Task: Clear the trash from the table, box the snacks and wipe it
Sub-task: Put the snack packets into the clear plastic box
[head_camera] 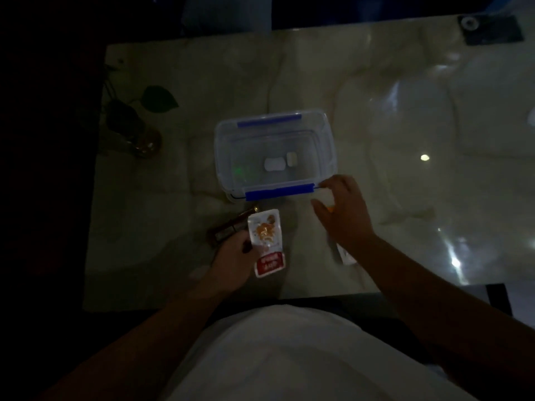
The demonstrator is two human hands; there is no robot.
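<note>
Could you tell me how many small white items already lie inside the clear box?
2: a rounded white item and a smaller one beside it on the clear box floor.

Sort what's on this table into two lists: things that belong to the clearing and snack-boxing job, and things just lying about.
Part of the job:
- clear plastic box, open, two small white packets inside
- red-and-white snack pouch, held by the left hand
- dark wrapped bar beside the pouch
- pale wrapper partly under the right hand

Just lying about:
- glass vase with a leafy plant
- dark fitting at the far corner
</note>
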